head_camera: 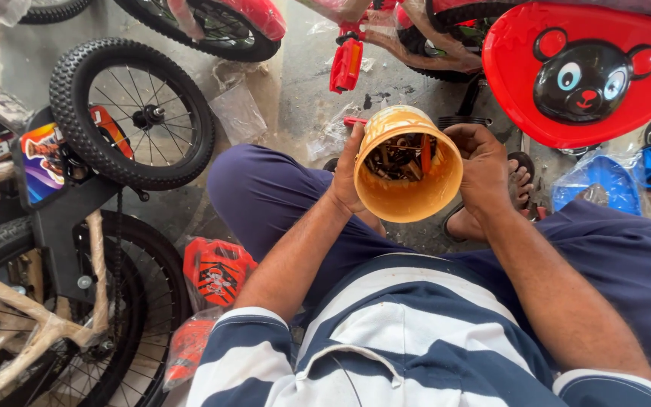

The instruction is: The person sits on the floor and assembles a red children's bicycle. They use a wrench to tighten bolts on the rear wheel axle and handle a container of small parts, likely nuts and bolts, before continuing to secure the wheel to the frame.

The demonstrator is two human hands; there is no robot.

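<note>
Your striped shirt (416,339) fills the bottom of the view, and both forearms run up from it to meet over your lap. Between your hands sits the orange tub (408,162), tipped so its open mouth faces you; its long axis points away and slightly down, toward the floor. Your left hand (349,175) clasps the tub's left wall, thumb on the near rim and fingers wrapped out of sight behind it. Your right hand (484,162) closes on the right wall in the same way, fingers (467,136) curled over the far rim — so both hands grip the tub, neither nearer than the other. Inside, just between the two thumbs, lies a dark jumble of bolts and small hardware (399,157), with one reddish piece among it; you cannot make out single parts. Nothing blocks the mouth. Past your fingers, a sandalled foot (521,181) rests on the concrete just right of the tub. Farther right lies a red panel with a black bear face (585,71), and below it a blue plastic piece in wrapping (600,185). Left of your left hand, well apart, stands a small knobbly bicycle wheel (131,113), with orange patterned parts in bags (216,271) near your left elbow — and a red pedal (346,66) beyond the tub.
</note>
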